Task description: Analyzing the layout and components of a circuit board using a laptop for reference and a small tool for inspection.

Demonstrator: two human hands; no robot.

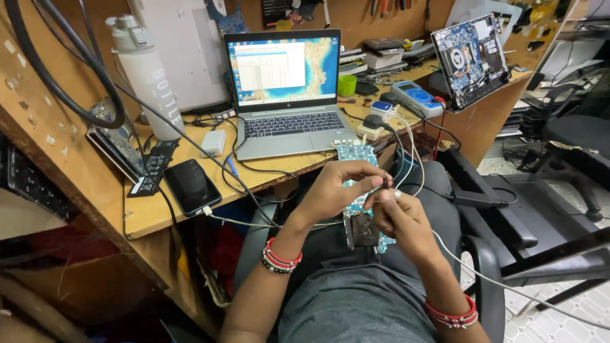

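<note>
We are sitting at a wooden counter [159,216], holding a blue circuit board [357,155] upright over our lap. Our left hand [333,190] is gripping the board from its left edge, and our right hand [401,219] is pinching a white cable [470,267] against the board's right side, fingers [381,197] closed on its plug. An open laptop [289,95] is glowing just beyond the board. A black phone [192,185] is lying near the counter's edge, and a white bottle [149,76] is standing behind it.
</note>
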